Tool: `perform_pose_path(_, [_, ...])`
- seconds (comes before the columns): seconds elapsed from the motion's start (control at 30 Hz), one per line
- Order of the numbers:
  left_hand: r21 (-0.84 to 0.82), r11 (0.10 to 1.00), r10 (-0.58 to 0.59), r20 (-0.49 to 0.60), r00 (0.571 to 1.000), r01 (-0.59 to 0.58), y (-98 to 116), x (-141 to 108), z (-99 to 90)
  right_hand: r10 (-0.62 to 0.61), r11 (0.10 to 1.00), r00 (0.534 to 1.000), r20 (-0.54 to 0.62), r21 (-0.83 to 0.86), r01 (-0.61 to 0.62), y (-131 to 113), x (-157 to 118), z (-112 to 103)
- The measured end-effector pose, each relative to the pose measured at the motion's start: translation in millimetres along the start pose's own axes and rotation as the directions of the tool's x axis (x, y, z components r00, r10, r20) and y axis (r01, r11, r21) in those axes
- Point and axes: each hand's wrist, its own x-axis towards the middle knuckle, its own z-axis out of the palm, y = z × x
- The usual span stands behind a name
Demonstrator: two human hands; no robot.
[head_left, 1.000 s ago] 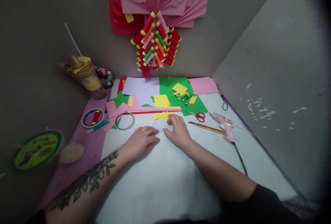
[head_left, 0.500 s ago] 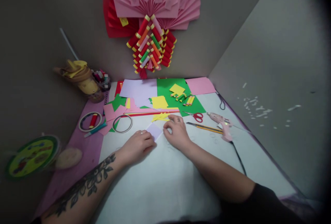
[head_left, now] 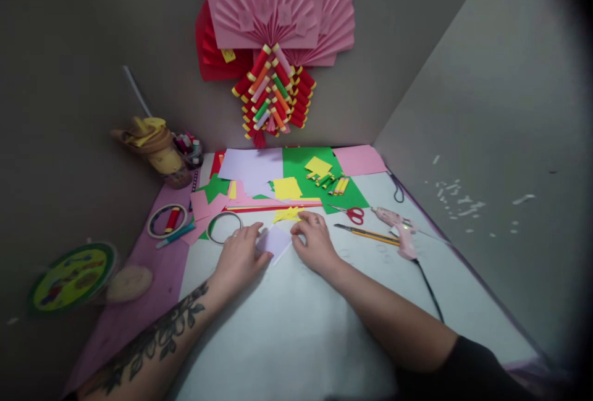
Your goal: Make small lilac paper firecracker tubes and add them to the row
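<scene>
A small lilac piece of paper (head_left: 274, 242) lies on the white table surface between my hands, a thin white strip along its near edge. My left hand (head_left: 241, 254) rests at its left side with thumb and fingers apart, the thumb touching the paper's edge. At the right corner, the fingers of my right hand (head_left: 315, 243) are pinched together on the paper. Thin yellow paper strips (head_left: 290, 214) lie just beyond it. A roll of tape (head_left: 224, 228) sits close to my left fingertips.
Red-handled scissors (head_left: 355, 215), a yellow cutter knife (head_left: 370, 235) and a pink glue gun (head_left: 403, 234) with a cord lie to the right. Coloured paper sheets (head_left: 252, 166) and small paper rolls (head_left: 340, 186) are at the back. Left are another tape roll (head_left: 152, 228) and a cup (head_left: 167, 160).
My left hand has slid left and opened its fingers, so more of the lilac paper shows. The right hand stays at the corner. The camera view has shifted slightly.
</scene>
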Motion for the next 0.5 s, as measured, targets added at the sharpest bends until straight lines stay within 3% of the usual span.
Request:
perform_pose_path(0.3, [-0.122, 0.993, 0.009, 0.08, 0.997, 0.001, 4.8, -1.5, 1.3, -0.031, 0.995, 0.997, 0.064, 0.097, 0.025, -5.8, -4.6, 5.2])
perform_pose_path(0.37, [-0.138, 0.99, 0.025, 0.015, 1.0, -0.023, 5.5, -3.4, 0.4, -0.011, 0.981, 0.999, 0.041, 0.196, 0.002, -5.3, -2.7, 4.3])
perform_pose_path(0.5, [-0.291, 0.952, 0.02, -0.246, 0.969, -0.093, 6.2, -5.5, -0.7, 0.071, 0.891, 0.997, -0.022, 0.452, -0.053, -7.0, 0.9, -2.7])
